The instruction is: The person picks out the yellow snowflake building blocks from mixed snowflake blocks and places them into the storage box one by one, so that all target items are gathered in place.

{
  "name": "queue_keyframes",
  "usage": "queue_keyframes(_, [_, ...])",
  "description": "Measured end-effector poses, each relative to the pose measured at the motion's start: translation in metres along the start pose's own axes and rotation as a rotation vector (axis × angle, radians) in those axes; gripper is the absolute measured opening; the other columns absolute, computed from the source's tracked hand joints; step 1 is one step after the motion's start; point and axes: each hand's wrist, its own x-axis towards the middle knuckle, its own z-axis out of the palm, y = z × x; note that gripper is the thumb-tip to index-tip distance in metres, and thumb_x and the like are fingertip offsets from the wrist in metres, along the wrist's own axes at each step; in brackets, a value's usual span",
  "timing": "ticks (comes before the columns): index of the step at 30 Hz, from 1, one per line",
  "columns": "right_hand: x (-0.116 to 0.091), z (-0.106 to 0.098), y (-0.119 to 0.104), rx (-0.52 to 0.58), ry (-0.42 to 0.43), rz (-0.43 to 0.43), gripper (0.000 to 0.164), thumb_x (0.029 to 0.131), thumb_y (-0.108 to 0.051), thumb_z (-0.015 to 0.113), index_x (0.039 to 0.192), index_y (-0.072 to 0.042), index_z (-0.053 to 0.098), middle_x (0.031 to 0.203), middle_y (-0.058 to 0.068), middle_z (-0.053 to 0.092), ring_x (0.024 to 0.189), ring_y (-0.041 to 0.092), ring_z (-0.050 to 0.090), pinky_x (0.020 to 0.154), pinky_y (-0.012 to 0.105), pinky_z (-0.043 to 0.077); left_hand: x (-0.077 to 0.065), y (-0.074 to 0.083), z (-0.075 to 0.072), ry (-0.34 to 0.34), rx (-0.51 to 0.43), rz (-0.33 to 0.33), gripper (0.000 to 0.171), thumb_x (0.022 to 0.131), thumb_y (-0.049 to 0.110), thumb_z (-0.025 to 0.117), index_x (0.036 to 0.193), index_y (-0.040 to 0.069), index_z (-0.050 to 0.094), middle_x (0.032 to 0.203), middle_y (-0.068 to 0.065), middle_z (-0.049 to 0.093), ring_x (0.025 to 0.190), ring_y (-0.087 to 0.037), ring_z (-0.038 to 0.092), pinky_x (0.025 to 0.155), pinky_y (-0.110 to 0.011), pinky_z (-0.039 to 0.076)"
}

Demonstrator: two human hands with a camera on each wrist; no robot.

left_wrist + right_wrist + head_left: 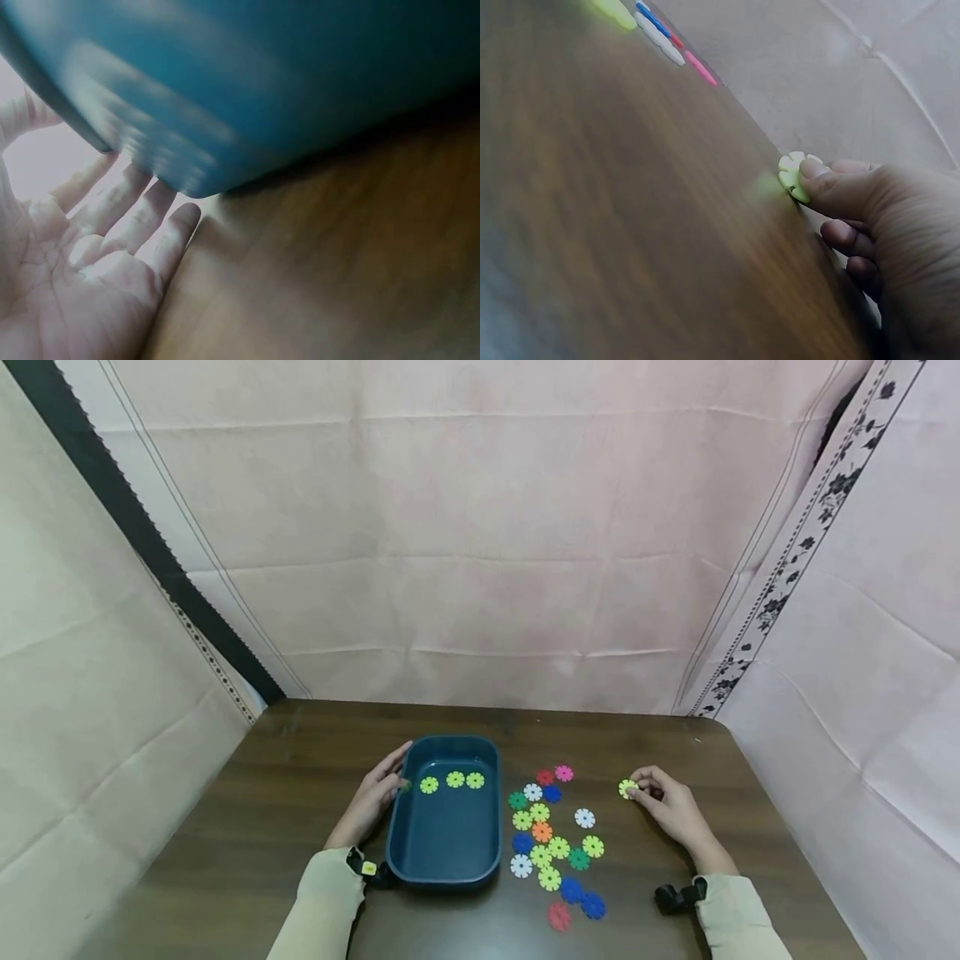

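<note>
Yellow-green flower-shaped disc (625, 787), one: pinched between thumb and finger of the right hand (667, 806), remaining fingers curled; right of the scattered discs (542, 832). Dark blue tray (444, 852), one: left side held by the left hand (377, 795), thumb over rim, spread fingers against outer wall; three matching discs (455, 780) inside.

Head view: soft light, faint sheen on the counter (461, 935). Left wrist: blurry, light streaks on the tray (247, 90), glare behind the fingers (176, 238). Right wrist: dim, slightly blurred.
</note>
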Motion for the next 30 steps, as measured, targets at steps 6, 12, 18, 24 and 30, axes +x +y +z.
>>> queue_keyframes(6, [0.002,0.004,-0.006,0.003,0.038,0.018,0.015,0.091,-0.017,0.076,0.103,-0.015,0.068,0.083,-0.008,0.072,0.069,0.009,0.057,0.063,0.022,0.043,-0.001,0.003,-0.006,0.014,0.014,-0.022,0.061,0.098,0.006,0.050,0.155,0.026,0.040,0.160,-0.002,0.034,0.139,-0.031,0.039,0.092,-0.028,0.049])
queue_keyframes(12, [-0.003,0.002,-0.007,0.015,0.060,0.083,0.013,0.092,-0.021,0.074,0.103,-0.016,0.070,0.084,-0.006,0.073,0.071,0.009,0.059,0.064,0.020,0.045,-0.002,-0.001,-0.004,-0.019,0.004,-0.011,0.062,0.099,0.005,0.049,0.157,0.021,0.036,0.162,-0.006,0.030,0.143,-0.031,0.034,0.096,-0.029,0.048])
queue_keyframes(18, [0.017,0.002,-0.019,0.118,0.049,0.113,0.016,0.094,-0.024,0.072,0.105,-0.013,0.070,0.088,0.002,0.074,0.076,0.009,0.063,0.068,0.019,0.047,0.005,0.005,0.002,-0.015,0.016,-0.002,0.059,0.101,0.012,0.051,0.157,0.025,0.036,0.160,-0.003,0.034,0.142,-0.031,0.038,0.100,-0.035,0.047])
queue_keyframes(24, [0.053,0.030,-0.068,0.208,-0.107,0.020,0.015,0.094,-0.026,0.072,0.105,-0.016,0.070,0.095,-0.002,0.074,0.085,0.013,0.068,0.074,0.026,0.052,0.005,0.009,0.004,-0.009,0.002,-0.025,0.060,0.100,0.011,0.052,0.157,0.024,0.037,0.160,-0.003,0.035,0.141,-0.031,0.040,0.100,-0.036,0.047])
queue_keyframes(30, [0.094,0.083,-0.151,0.249,-0.383,-0.178,0.018,0.097,-0.025,0.068,0.112,-0.016,0.070,0.099,-0.008,0.072,0.088,0.013,0.067,0.075,0.033,0.055,0.000,0.007,0.002,-0.021,0.008,-0.023,0.059,0.101,0.009,0.051,0.157,0.023,0.037,0.161,-0.005,0.032,0.143,-0.033,0.037,0.104,-0.043,0.044])
